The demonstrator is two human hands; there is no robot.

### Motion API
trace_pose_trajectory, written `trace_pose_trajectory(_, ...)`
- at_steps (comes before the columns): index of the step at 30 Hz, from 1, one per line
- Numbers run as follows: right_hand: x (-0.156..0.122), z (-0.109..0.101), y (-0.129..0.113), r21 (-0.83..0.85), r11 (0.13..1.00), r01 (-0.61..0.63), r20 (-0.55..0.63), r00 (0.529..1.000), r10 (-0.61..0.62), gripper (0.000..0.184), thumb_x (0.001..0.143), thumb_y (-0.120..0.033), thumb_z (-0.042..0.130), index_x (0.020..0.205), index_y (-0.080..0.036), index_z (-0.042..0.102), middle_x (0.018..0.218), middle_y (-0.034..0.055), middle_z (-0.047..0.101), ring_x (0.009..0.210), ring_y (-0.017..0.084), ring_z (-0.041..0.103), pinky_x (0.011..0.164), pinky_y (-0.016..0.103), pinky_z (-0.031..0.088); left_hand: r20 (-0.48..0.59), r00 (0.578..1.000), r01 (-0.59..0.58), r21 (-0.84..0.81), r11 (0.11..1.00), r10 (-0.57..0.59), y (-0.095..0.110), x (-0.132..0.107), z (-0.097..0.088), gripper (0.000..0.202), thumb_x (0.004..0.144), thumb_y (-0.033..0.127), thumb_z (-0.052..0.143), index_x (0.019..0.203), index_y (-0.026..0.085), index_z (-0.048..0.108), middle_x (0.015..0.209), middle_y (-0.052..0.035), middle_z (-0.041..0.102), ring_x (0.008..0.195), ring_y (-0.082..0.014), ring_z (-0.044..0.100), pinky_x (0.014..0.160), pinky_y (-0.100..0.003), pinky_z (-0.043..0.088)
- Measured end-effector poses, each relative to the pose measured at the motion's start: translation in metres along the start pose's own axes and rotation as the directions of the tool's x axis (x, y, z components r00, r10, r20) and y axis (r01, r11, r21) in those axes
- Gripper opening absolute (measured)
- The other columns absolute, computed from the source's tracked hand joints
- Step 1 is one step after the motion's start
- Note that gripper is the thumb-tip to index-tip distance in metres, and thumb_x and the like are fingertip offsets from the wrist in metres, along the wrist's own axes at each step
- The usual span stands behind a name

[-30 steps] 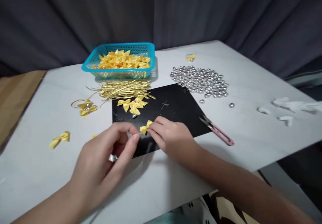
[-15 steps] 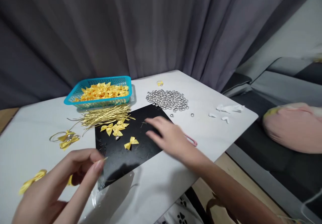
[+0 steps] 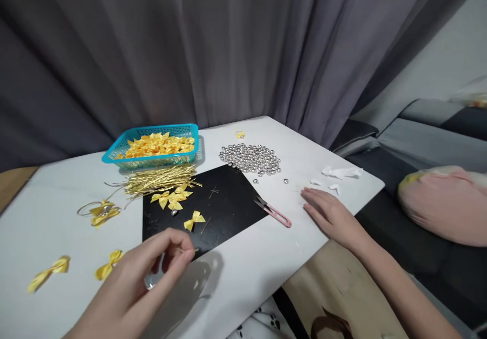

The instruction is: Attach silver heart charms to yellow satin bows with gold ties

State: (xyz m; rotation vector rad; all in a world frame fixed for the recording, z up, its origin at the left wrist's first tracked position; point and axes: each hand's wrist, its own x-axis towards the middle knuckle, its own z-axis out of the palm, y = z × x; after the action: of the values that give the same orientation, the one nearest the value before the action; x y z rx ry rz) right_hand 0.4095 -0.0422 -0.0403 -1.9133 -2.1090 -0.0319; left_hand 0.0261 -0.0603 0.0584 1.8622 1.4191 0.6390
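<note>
Strand (image 3: 196, 250) partly hidden in left fingers (image 3: 186, 257); pink bundle (image 3: 449, 204) cropped.

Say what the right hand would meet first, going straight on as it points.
The right hand would probably meet the nearest loose silver bead first, though the hand's height is hard to judge.

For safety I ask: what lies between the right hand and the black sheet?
In the head view, pink-handled scissors lie there, slightly overlapping the black sheet.

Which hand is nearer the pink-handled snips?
Right. The right hand is just right of the pink-handled snips, not touching them; the left hand is farther off, to their left and nearer the camera.
</note>
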Motion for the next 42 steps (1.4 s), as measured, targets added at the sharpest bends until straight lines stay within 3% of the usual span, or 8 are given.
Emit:
trace_pose_trajectory(3, 0.019, 0.003, 0.000, 0.010, 1.000, -0.004, 0.015, 1.000, 0.004, 0.054, 0.095, -0.039, 0.032, 0.132, -0.004, 0.051, 0.141, 0.0203, 0.047, 0.130, 0.031, 0.044, 0.108, 0.050, 0.036, 0.063, 0.998, -0.011, -0.043, 0.999, 0.013, 0.005, 0.007, 0.007, 0.034, 0.089, 0.048, 0.043, 0.072, 0.022, 0.055, 0.062, 0.0028, 0.047, 0.058, -0.0129, 0.040, 0.053, -0.021, 0.033)
trace_pose_trajectory(7, 0.028, 0.007, -0.004, 0.029, 1.000, 0.008, 0.084, 0.996, -0.010, 0.052, 0.096, -0.040, 0.032, 0.132, -0.009, 0.053, 0.139, 0.0167, 0.050, 0.130, 0.029, 0.045, 0.108, 0.049, 0.037, 0.203, 0.977, -0.050, -0.088, 0.995, 0.067, 0.002, 0.016, 0.013, 0.030, 0.091, 0.045, 0.041, 0.078, 0.022, 0.056, 0.063, 0.0029, 0.047, 0.059, -0.0127, 0.042, 0.054, -0.021, 0.032)
trace_pose_trajectory(14, -0.039, 0.003, -0.021, 0.048, 0.999, 0.001, 0.114, 0.993, -0.007, 0.052, 0.096, -0.041, 0.033, 0.135, -0.013, 0.050, 0.141, 0.0157, 0.046, 0.132, 0.030, 0.041, 0.106, 0.056, 0.036, 0.301, 0.952, -0.017, -0.130, 0.991, 0.056, -0.009, 0.027, 0.022, 0.031, 0.093, 0.046, 0.037, 0.080, 0.022, 0.052, 0.064, 0.0033, 0.044, 0.060, -0.0129, 0.041, 0.054, -0.023, 0.031)
trace_pose_trajectory(19, -0.075, 0.000, -0.025, 0.026, 0.978, 0.208, 0.079, 0.975, -0.209, 0.057, 0.087, -0.039, 0.054, 0.139, -0.017, 0.045, 0.139, 0.0158, 0.049, 0.128, 0.033, 0.046, 0.100, 0.059, 0.041, 0.327, 0.944, 0.004, -0.151, 0.988, 0.046, -0.009, 0.033, 0.028, 0.032, 0.092, 0.047, 0.038, 0.078, 0.021, 0.051, 0.063, 0.0033, 0.043, 0.059, -0.0131, 0.040, 0.053, -0.023, 0.029)
trace_pose_trajectory(24, -0.090, 0.004, -0.008, 0.122, 0.938, 0.323, -0.163, 0.939, -0.303, 0.048, 0.088, -0.007, 0.045, 0.130, -0.028, 0.054, 0.116, 0.0067, 0.069, 0.107, 0.020, 0.065, 0.088, 0.033, 0.056, 0.335, 0.941, 0.010, -0.131, 0.991, 0.035, -0.008, 0.033, 0.029, 0.032, 0.091, 0.047, 0.039, 0.077, 0.021, 0.051, 0.065, 0.0025, 0.045, 0.060, -0.0135, 0.041, 0.054, -0.024, 0.029)
trace_pose_trajectory(31, -0.095, -0.008, -0.006, 0.202, 0.928, 0.314, -0.171, 0.944, -0.283, 0.029, 0.088, -0.014, 0.050, 0.106, -0.026, 0.068, 0.095, 0.0059, 0.074, 0.084, 0.021, 0.071, 0.070, 0.028, 0.060, 0.341, 0.939, 0.106, -0.169, 0.980, -0.043, 0.003, 0.040, 0.030, 0.028, 0.085, 0.044, 0.047, 0.074, 0.019, 0.054, 0.072, 0.0004, 0.050, 0.065, -0.0143, 0.042, 0.058, -0.025, 0.031)
trace_pose_trajectory(37, -0.066, -0.031, -0.054, 0.387, 0.900, 0.202, -0.207, 0.970, -0.129, 0.017, 0.077, -0.017, 0.067, 0.087, -0.029, 0.074, 0.079, -0.0013, 0.076, 0.064, 0.019, 0.073, 0.058, 0.023, 0.062, 0.345, 0.926, 0.285, -0.368, 0.885, -0.154, 0.001, 0.051, 0.029, 0.023, 0.076, 0.040, 0.059, 0.070, 0.017, 0.057, 0.071, 0.0014, 0.049, 0.066, -0.0123, 0.041, 0.060, -0.024, 0.030)
trace_pose_trajectory(42, -0.023, -0.026, -0.129, 0.758, 0.652, 0.014, -0.109, 0.988, 0.106, 0.005, 0.070, -0.023, 0.073, 0.069, -0.024, 0.077, 0.069, 0.0017, 0.076, 0.057, 0.019, 0.071, 0.055, 0.026, 0.062, 0.362, 0.904, 0.388, -0.471, 0.792, -0.228, -0.003, 0.050, 0.024, 0.022, 0.073, 0.039, 0.066, 0.074, 0.017, 0.062, 0.077, 0.0020, 0.054, 0.061, -0.0088, 0.037, 0.055, -0.022, 0.026)
